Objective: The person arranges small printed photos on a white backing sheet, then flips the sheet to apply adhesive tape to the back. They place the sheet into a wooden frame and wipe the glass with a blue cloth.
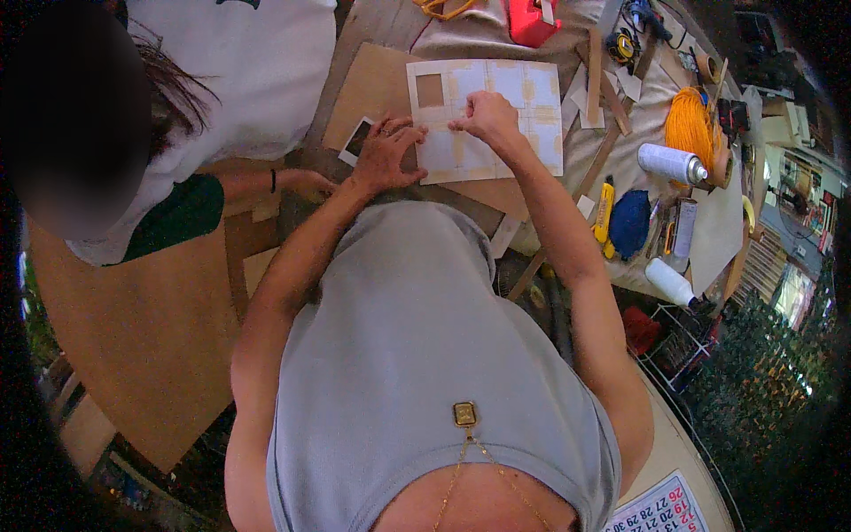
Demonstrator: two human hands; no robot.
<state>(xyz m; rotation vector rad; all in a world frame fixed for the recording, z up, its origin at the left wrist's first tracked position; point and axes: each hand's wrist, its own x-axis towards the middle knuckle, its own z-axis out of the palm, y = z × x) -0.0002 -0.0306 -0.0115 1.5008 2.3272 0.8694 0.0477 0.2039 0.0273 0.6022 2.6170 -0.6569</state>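
A white sheet (496, 164) with yellowish tape-like patches and a square cut-out near its far left corner lies on a brown board (377, 80). At the sheet's left edge rests my left hand (387, 158), its thumb spread away from its bent fingers, holding nothing that I can see. Over the middle of the sheet, my right hand (489, 117) has its fingertips pinched together; anything between them is too small to make out. A small white-bordered dark square (357, 140) lies just beyond my left hand, partly covered by it.
Another person's hand (306, 183) is close on the left. To the right lie a spray can (671, 164), orange cord (690, 126), a yellow cutter knife (605, 211), a dark blue cloth-like item (629, 223) and a white bottle (669, 282). A red tape dispenser (532, 22) stands at the far edge.
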